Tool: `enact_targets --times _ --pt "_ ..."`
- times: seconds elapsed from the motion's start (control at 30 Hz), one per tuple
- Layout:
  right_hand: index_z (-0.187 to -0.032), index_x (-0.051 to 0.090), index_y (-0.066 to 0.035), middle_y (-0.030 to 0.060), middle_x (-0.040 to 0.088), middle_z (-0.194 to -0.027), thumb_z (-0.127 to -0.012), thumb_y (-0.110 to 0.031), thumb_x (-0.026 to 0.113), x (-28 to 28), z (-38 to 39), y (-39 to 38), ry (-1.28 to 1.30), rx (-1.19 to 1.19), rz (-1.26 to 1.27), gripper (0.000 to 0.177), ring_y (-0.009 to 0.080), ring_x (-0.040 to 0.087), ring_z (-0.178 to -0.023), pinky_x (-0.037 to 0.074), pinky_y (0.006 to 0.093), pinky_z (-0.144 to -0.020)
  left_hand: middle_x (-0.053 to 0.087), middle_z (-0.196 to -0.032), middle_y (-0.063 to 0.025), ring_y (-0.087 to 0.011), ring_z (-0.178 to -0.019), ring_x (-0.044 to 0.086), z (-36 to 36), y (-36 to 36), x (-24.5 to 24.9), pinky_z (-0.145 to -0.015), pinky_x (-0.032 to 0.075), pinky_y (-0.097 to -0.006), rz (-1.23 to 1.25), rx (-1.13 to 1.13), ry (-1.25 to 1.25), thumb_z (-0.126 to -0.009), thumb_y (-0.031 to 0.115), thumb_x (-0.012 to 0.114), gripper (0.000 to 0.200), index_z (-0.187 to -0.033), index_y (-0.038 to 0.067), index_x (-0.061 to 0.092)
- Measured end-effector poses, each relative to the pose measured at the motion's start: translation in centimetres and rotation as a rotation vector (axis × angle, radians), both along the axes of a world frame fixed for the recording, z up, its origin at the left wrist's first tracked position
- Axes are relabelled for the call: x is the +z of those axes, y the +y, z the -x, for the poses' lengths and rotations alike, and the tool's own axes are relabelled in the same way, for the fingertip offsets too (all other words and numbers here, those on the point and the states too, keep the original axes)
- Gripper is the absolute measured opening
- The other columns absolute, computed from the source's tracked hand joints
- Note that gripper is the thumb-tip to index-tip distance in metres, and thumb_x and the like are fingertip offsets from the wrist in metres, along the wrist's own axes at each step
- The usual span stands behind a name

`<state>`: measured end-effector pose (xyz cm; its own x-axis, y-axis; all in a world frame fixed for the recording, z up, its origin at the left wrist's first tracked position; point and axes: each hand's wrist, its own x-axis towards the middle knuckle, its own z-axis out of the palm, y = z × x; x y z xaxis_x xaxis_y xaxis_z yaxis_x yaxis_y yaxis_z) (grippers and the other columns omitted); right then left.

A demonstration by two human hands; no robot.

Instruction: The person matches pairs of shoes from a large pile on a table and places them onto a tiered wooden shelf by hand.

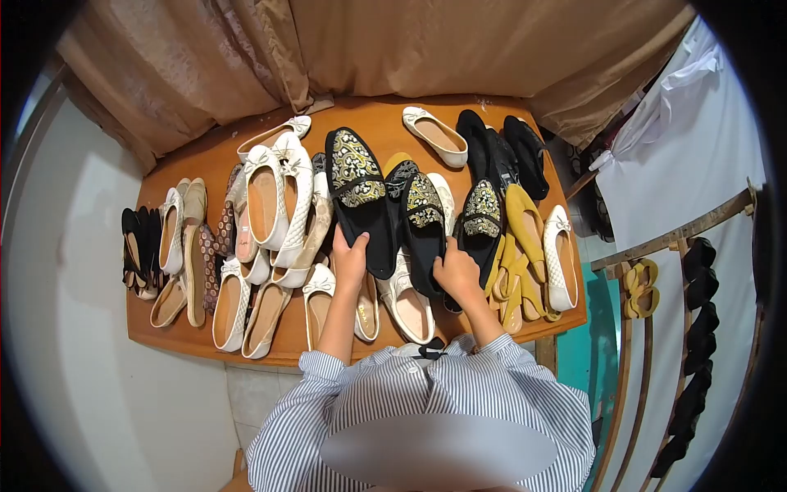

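Gripping with left hand (350, 261) a patterned black slip-on (357, 182) by its heel end, over the table (369, 113) | gripping with right hand (459, 272) a similar shoe (424, 205), just alongside | handling apparently under way; two in hand, not set down; near right hand, unheld, a third patterned shoe (481, 215); also unheld, white flats (561, 261) and mustard shoes (525, 220)

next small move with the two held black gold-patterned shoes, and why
Perhaps nudge the right hand forward until its black, gold-patterned shoe lines up with the similar shoe in the left hand: that toe sits farther forward, and level toes would ease comparison.
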<state>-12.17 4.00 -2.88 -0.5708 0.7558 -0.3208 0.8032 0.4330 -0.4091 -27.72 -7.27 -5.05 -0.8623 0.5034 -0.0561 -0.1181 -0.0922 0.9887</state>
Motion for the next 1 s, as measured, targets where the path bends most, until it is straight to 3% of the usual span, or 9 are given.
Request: enact_targets --times 0.17,0.23,0.3,0.5,0.67,0.73,0.83,0.9,1.0 --pt "-0.123 0.032 0.006 0.0287 0.059 -0.086 -0.076 -0.004 0.042 -1.5 0.0 -0.4 0.369 -0.053 -0.017 0.049 0.0435 0.057 -0.078 0.044 0.0488 -0.072 0.054 -0.111 -0.0121 -0.0191 -0.099 0.052 -0.3 -0.9 0.1 -0.088 0.039 -0.0274 0.068 -0.054 0.016 -0.076 0.002 0.052 0.046 -0.120 -0.004 0.043" --pt "-0.125 0.029 0.005 0.0293 0.058 -0.087 -0.076 -0.002 0.041 -2.2 0.4 -0.8 0.556 -0.101 -0.189 0.051 0.0440 0.056 -0.078 0.044 0.0494 -0.072 0.054 -0.112 -0.0118 -0.0185 -0.099 0.052 -0.4 -1.2 0.1 -0.088 0.039 -0.0271 0.096 -0.080 0.020 -0.076 0.001 0.051 0.045 -0.121 -0.003 0.043" --pt "-0.129 0.024 0.003 0.0305 0.057 -0.090 -0.076 -0.001 0.041 -1.5 0.5 -0.8 0.562 -0.128 -0.119 0.056 0.0447 0.056 -0.077 0.044 0.0497 -0.070 0.055 -0.110 -0.0117 -0.0189 -0.098 0.053 -0.9 -1.1 0.0 -0.088 0.039 -0.0274 0.040 -0.078 0.005 -0.076 0.001 0.049 0.043 -0.119 -0.004 0.044" --pt "-0.133 0.019 -0.002 0.0302 0.055 -0.077 -0.075 0.003 0.038 -1.3 0.8 -1.2 0.636 -0.071 -0.155 0.061 0.0450 0.055 -0.071 0.042 0.0484 -0.064 0.055 -0.108 -0.0111 -0.0183 -0.099 0.052 -2.1 -0.4 0.5 -0.090 0.037 -0.0272 -0.061 -0.068 -0.011 -0.077 0.000 0.045 0.041 -0.118 -0.004 0.044" --pt "-0.133 0.019 -0.002 0.0322 0.055 -0.089 -0.077 0.002 0.038 -1.6 0.6 -1.1 0.707 -0.102 -0.130 0.059 0.0453 0.055 -0.080 0.042 0.0467 -0.070 0.051 -0.116 -0.0120 -0.0189 -0.103 0.049 -1.9 -0.9 0.5 -0.091 0.037 -0.0275 -0.009 -0.071 -0.052 -0.078 0.005 0.049 0.050 -0.126 -0.005 0.037" --pt "-0.133 0.018 -0.002 0.0341 0.049 -0.106 -0.079 -0.003 0.041 -0.9 0.5 -1.3 0.701 -0.078 -0.010 0.059 0.0474 0.052 -0.090 0.042 0.0478 -0.079 0.051 -0.116 -0.0122 -0.0190 -0.102 0.049 -1.9 -0.8 0.4 -0.091 0.036 -0.0275 -0.028 -0.105 -0.047 -0.078 0.004 0.048 0.049 -0.125 -0.005 0.038" --pt "-0.124 0.034 0.001 0.0264 0.048 -0.113 -0.081 -0.011 0.048 -0.9 0.2 -0.6 0.747 -0.003 -0.128 0.046 0.0422 0.049 -0.100 0.040 0.0438 -0.085 0.051 -0.116 -0.0121 -0.0190 -0.101 0.050 -2.2 -0.9 0.6 -0.090 0.036 -0.0273 0.003 -0.092 -0.043 -0.078 0.004 0.048 0.048 -0.124 -0.005 0.039" --pt "-0.115 0.042 0.002 0.0207 0.049 -0.110 -0.079 -0.010 0.051 -1.2 -1.0 1.3 0.780 -0.086 -0.322 0.039 0.0371 0.045 -0.103 0.035 0.0420 -0.089 0.052 -0.115 -0.0121 -0.0188 -0.101 0.050 -1.9 -1.0 0.5 -0.091 0.036 -0.0273 -0.019 -0.078 -0.067 -0.078 0.004 0.047 0.047 -0.124 -0.005 0.040" --pt "-0.115 0.040 0.000 0.0225 0.045 -0.108 -0.071 -0.012 0.058 -1.4 -3.7 3.8 0.580 -0.345 -0.601 0.049 0.0369 0.042 -0.103 0.031 0.0435 -0.092 0.053 -0.114 -0.0118 -0.0187 -0.100 0.051 -1.3 -1.1 -0.5 -0.090 0.037 -0.0274 -0.047 -0.060 -0.037 -0.078 0.004 0.047 0.046 -0.123 -0.005 0.040"
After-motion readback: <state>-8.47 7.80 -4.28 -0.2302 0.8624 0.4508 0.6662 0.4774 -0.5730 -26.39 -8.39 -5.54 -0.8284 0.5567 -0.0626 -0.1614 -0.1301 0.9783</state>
